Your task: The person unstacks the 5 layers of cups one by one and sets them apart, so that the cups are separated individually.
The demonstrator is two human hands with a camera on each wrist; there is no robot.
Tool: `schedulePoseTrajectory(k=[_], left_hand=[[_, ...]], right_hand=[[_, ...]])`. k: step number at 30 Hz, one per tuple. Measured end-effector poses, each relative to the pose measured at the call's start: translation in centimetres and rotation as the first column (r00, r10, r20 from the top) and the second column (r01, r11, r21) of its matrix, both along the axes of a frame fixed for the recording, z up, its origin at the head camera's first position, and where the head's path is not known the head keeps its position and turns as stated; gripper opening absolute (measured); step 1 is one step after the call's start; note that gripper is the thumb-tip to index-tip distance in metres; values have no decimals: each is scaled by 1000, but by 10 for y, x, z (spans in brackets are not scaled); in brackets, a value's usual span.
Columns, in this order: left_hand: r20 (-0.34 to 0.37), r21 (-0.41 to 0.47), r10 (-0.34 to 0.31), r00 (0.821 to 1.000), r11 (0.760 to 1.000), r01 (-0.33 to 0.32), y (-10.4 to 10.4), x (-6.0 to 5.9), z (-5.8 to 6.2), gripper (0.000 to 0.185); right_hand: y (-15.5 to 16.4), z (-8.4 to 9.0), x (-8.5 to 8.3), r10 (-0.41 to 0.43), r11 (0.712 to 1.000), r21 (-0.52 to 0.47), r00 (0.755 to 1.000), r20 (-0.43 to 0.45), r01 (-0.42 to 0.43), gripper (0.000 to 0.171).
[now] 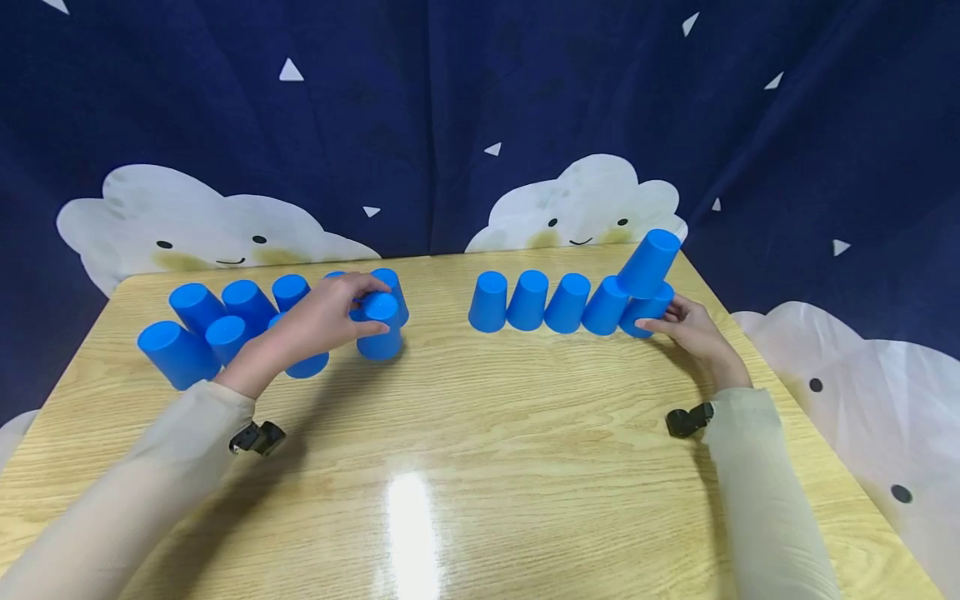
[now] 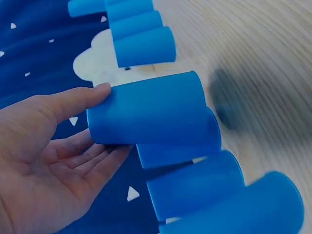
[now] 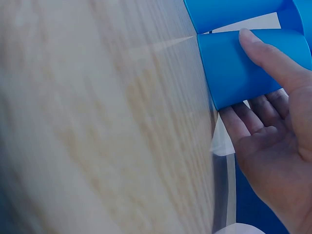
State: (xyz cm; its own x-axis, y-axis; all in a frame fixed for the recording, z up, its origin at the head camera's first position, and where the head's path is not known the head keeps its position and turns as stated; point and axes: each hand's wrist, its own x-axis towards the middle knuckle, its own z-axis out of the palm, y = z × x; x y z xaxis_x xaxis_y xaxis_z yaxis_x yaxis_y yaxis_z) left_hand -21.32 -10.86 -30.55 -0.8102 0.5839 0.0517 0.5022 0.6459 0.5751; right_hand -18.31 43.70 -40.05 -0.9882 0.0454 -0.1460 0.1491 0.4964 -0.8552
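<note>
Both my hands on blue cups at the two ends of the table

My left hand [image 1: 318, 321] curls thumb and fingers round the top of an upside-down cup [image 1: 380, 327], which stands at the near right edge of the left cluster [image 1: 217, 321]; my wrist is raised and my forearm slants in from the lower left. My right hand [image 1: 690, 329] pinches the end cup [image 1: 645, 310] of the right row [image 1: 547, 302], thumb [image 3: 265, 53] on its side, fingers loosely bent beneath it. A tilted cup [image 1: 649, 262] sits on top of that end of the row. My right forearm lies along the wooden table [image 1: 480, 467]
</note>
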Motion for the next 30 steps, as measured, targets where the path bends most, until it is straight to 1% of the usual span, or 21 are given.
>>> schedulePoseTrajectory(k=[7, 14, 19, 26, 30], left_hand=[[-16, -58, 18, 1000, 998, -19, -16, 3, -5, 52], [-20, -101, 30, 999, 994, -32, -21, 4, -8, 52], [-33, -126, 32, 999, 991, -36, -24, 2, -11, 51], [-8, -143, 45, 999, 989, -46, -27, 1, -12, 50], [6, -160, 53, 999, 986, -52, -28, 1, -11, 49]], right_hand=[[1, 0, 0, 10, 1000, -2, 1000, 3, -10, 86], [2, 1, 0, 30, 999, 11, 1000, -9, -30, 80], [1, 1, 1, 30, 1000, -1, 1000, -9, -30, 81], [0, 1, 1, 27, 1000, -16, 1000, -9, -27, 83], [-1, 1, 1, 17, 1000, -7, 1000, -4, -17, 84]])
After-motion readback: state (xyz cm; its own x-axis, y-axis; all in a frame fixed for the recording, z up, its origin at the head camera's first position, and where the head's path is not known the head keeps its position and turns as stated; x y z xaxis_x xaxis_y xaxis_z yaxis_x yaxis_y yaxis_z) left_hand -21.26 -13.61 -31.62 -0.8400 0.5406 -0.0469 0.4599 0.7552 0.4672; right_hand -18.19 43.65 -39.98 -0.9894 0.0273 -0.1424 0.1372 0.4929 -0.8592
